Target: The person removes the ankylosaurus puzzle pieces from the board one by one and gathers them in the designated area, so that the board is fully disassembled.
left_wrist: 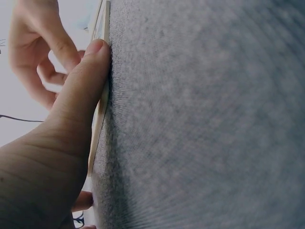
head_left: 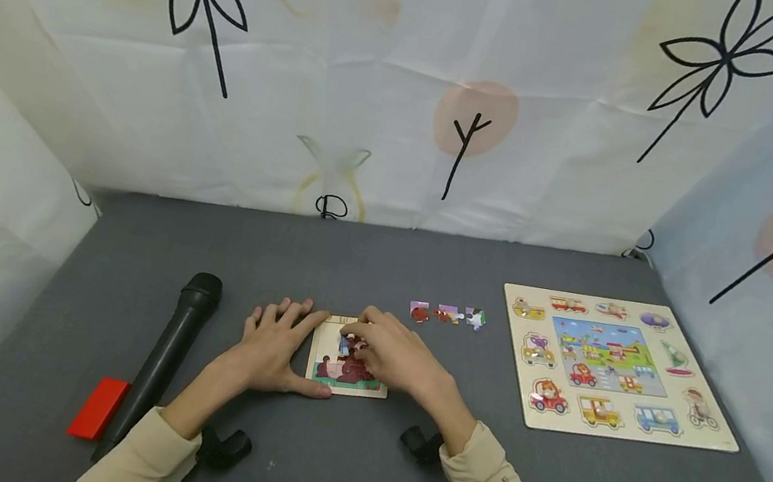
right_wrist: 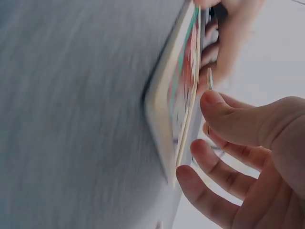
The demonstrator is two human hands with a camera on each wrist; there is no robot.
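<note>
A small wooden jigsaw puzzle tray [head_left: 363, 394] lies flat in front of me, its reddish-brown and green picture partly filled in. My left hand [head_left: 274, 351] is spread at its left side, the thumb touching the near-left rim. Over the tray is my right hand [head_left: 400, 354]. In the right wrist view it pinches a thin puzzle piece [right_wrist: 209, 78] edge-on between thumb and index finger, just above the tray; the piece's picture cannot be made out there. Beyond the tray, to the right, lie three loose puzzle pieces [head_left: 448, 315] in a row.
A larger wooden puzzle board [head_left: 524, 402] with vehicle pictures lies at the right. A black microphone [head_left: 168, 350] and a red block [head_left: 98, 408] are at the left. The grey table [head_left: 350, 471] meets patterned white cloth [head_left: 392, 107] at the back and sides.
</note>
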